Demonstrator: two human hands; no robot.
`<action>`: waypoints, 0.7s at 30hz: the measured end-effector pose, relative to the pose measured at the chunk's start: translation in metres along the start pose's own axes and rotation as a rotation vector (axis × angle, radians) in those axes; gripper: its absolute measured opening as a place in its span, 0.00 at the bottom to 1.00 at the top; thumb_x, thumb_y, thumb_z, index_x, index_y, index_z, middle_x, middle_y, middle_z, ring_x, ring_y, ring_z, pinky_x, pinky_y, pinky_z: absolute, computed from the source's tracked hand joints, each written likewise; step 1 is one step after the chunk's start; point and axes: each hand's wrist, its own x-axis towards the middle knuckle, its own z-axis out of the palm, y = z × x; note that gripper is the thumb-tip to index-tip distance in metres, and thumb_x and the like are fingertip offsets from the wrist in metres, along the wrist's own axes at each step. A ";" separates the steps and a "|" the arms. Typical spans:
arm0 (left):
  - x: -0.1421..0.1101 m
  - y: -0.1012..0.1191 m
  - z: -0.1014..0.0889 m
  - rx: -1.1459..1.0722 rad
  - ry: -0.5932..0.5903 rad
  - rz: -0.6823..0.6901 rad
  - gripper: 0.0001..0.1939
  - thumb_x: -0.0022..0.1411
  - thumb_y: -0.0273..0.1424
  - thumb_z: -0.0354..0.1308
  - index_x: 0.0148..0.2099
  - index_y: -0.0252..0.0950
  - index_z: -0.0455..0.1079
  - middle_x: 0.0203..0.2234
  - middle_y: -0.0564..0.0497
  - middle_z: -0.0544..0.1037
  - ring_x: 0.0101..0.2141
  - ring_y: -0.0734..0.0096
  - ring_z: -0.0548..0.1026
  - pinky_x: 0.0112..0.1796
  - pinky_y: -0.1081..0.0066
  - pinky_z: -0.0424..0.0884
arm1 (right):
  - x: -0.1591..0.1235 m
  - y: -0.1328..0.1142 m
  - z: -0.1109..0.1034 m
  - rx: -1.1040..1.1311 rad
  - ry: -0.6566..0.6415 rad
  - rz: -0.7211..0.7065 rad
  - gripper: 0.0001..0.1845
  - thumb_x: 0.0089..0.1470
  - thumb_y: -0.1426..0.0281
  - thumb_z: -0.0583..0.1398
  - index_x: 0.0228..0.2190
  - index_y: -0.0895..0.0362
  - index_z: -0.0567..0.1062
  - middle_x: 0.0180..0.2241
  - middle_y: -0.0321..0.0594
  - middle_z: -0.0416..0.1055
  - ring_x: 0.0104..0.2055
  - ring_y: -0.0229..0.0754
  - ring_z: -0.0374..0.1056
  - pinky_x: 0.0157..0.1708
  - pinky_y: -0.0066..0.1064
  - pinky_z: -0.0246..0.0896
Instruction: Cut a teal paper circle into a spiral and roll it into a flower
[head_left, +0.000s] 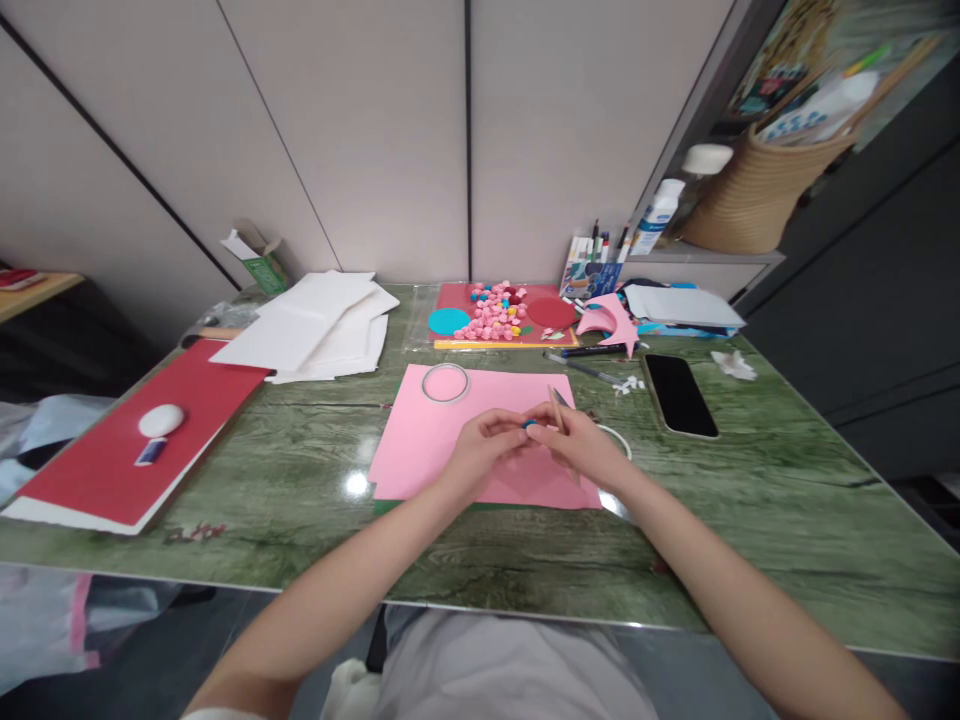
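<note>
My left hand point(484, 443) and my right hand point(577, 440) meet over a pink paper sheet point(442, 440) on the green table point(300, 480). Between the fingertips of both hands sits a small blue rolled piece point(530, 425). My right hand also grips a thin stick-like tool point(556, 407) that points up and away. Both hands are closed in a pinch. A clear tape ring point(445, 383) lies on the far left part of the pink sheet.
A red board point(495, 318) with several pink, blue and yellow paper rolls lies behind. White sheets point(322, 325) sit back left, a red sheet point(127, 440) with a white oval object at left. A black phone point(679, 394) lies right, pens and a woven basket point(757, 195) beyond.
</note>
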 end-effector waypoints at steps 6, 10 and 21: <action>0.005 0.000 -0.005 -0.112 0.025 -0.029 0.13 0.40 0.26 0.64 0.32 0.31 0.69 0.27 0.51 0.75 0.32 0.73 0.74 0.34 0.75 0.65 | 0.003 0.004 0.001 -0.001 0.036 -0.039 0.15 0.50 0.60 0.54 0.37 0.57 0.69 0.22 0.32 0.64 0.17 0.28 0.51 0.17 0.23 0.48; 0.006 0.001 -0.004 -0.098 0.083 -0.002 0.16 0.39 0.29 0.65 0.34 0.32 0.69 0.25 0.51 0.75 0.29 0.75 0.73 0.28 0.77 0.63 | 0.003 0.005 -0.001 0.037 0.028 -0.004 0.16 0.51 0.60 0.53 0.38 0.56 0.69 0.21 0.31 0.60 0.16 0.28 0.48 0.15 0.22 0.44; 0.003 0.007 -0.004 0.024 0.116 0.073 0.19 0.40 0.31 0.65 0.37 0.35 0.66 0.18 0.58 0.67 0.16 0.88 0.56 0.19 0.80 0.48 | 0.003 0.004 0.000 -0.029 0.035 -0.015 0.14 0.50 0.61 0.53 0.35 0.56 0.69 0.21 0.32 0.61 0.17 0.28 0.50 0.17 0.22 0.46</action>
